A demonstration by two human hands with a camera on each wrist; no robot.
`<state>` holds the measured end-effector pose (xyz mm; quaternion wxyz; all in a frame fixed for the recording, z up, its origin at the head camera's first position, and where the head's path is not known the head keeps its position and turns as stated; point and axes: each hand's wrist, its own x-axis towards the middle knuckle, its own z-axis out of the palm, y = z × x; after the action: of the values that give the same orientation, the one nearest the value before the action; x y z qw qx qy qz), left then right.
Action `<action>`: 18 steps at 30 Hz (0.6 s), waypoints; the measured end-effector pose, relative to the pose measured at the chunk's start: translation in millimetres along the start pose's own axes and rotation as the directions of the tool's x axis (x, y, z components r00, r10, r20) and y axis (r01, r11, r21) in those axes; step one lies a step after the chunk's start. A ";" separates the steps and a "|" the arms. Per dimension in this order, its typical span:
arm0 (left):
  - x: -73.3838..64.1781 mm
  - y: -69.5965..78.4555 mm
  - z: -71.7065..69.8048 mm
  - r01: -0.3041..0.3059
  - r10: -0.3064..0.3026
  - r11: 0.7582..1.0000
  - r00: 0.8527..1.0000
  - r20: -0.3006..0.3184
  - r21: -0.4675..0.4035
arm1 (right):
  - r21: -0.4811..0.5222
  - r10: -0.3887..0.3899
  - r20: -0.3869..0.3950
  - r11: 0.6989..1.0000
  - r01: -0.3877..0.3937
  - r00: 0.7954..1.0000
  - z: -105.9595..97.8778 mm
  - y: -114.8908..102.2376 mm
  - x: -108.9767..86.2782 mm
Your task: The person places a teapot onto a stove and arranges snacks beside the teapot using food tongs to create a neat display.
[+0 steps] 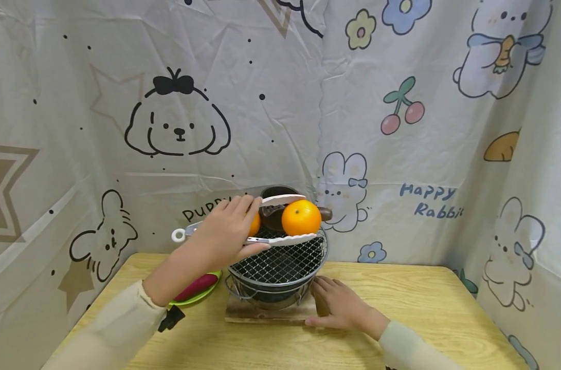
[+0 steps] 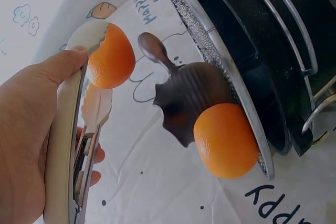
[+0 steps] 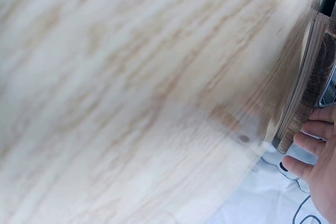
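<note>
My left hand [image 1: 227,226] grips metal tongs [image 2: 64,145] with pale scalloped tips. Between the tips is an orange [image 1: 301,218], raised above the round wire grate [image 1: 271,267] of a small grill. A second orange [image 2: 227,141] sits on the grate, partly hidden behind my left hand in the head view. Beside it stands a dark brown pot [image 2: 197,90] with a stubby side handle. My right hand [image 1: 342,306] rests against the right side of the wooden board [image 1: 261,316] under the grill; in the right wrist view its fingers [image 3: 308,144] lie along the board's edge.
Left of the grill, a green plate [image 1: 201,296] holds a long purple-red item [image 1: 197,287]. A small black object [image 1: 171,318] lies nearer to me on the wooden table [image 1: 391,288]. Printed cloth [image 1: 280,128] hangs close behind the grill.
</note>
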<state>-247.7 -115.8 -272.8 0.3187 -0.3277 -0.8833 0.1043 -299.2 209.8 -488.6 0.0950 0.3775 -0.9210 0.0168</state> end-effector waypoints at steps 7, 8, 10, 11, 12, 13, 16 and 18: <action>4.1 6.3 7.1 -0.038 0.038 0.999 0.999 -0.008 0.036 | 0.004 0.008 0.007 1.000 -0.008 1.000 1.3 0.5 -0.1; 4.6 7.2 7.8 -0.042 0.042 0.998 0.999 -0.009 0.042 | 0.006 0.010 0.007 1.000 -0.010 1.000 1.2 0.4 -0.2; 5.2 8.5 9.9 -0.049 0.049 0.997 0.999 -0.012 0.053 | 0.014 0.012 0.009 1.000 -0.012 1.000 1.0 0.1 -0.1; 5.4 9.2 11.0 -0.050 0.051 0.997 0.999 -0.012 0.057 | 0.015 0.015 0.012 1.000 -0.015 1.000 0.8 0.0 -0.2; 5.7 9.8 12.0 -0.052 0.052 0.997 0.999 -0.013 0.059 | 0.017 0.017 0.016 1.000 -0.017 1.000 0.5 -0.1 -0.2; 6.0 10.4 13.1 -0.052 0.053 0.997 0.998 -0.015 0.060 | 0.020 0.018 0.018 1.000 -0.018 1.000 0.2 -0.1 -0.3; 6.9 11.6 16.0 -0.052 0.054 0.996 0.998 -0.027 0.069 | 0.024 0.019 0.020 1.000 -0.019 1.000 -0.3 0.0 -0.3; 7.6 12.4 17.8 -0.055 0.058 0.995 0.998 -0.036 0.079 | 0.023 0.018 0.020 1.000 -0.019 1.000 -0.6 -0.1 -0.3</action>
<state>-257.0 -101.0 -287.7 0.3451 -0.3419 -0.8626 0.1411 -298.8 210.0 -488.0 0.0812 0.3703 -0.9250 0.0247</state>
